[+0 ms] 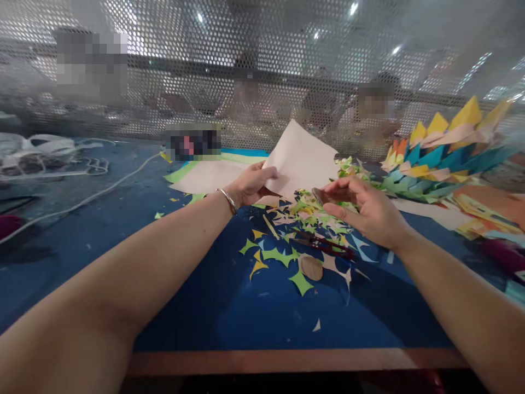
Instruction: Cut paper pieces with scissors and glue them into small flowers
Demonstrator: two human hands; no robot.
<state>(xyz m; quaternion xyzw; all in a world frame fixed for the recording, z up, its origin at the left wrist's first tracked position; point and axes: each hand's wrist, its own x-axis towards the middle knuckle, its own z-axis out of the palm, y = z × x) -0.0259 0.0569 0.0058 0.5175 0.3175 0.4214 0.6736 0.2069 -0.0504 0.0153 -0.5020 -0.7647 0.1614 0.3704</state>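
My left hand (252,185), a silver bangle on its wrist, pinches the near edge of a pale pink paper sheet (301,158) and holds it tilted up off the blue table (197,284). My right hand (365,210) hovers just right of the sheet with its fingers curled around a small dark flat piece (320,195); what that piece is I cannot make out. Below both hands lies a heap of green, yellow and pink paper scraps (303,224). Red-handled scissors (324,244) rest among the scraps.
More paper sheets (205,175) lie flat behind my left hand. A row of folded colourful paper shapes (438,153) stands at the right. White cords (82,200) trail over the left of the table. A perforated metal screen (262,71) closes the back; people sit behind it.
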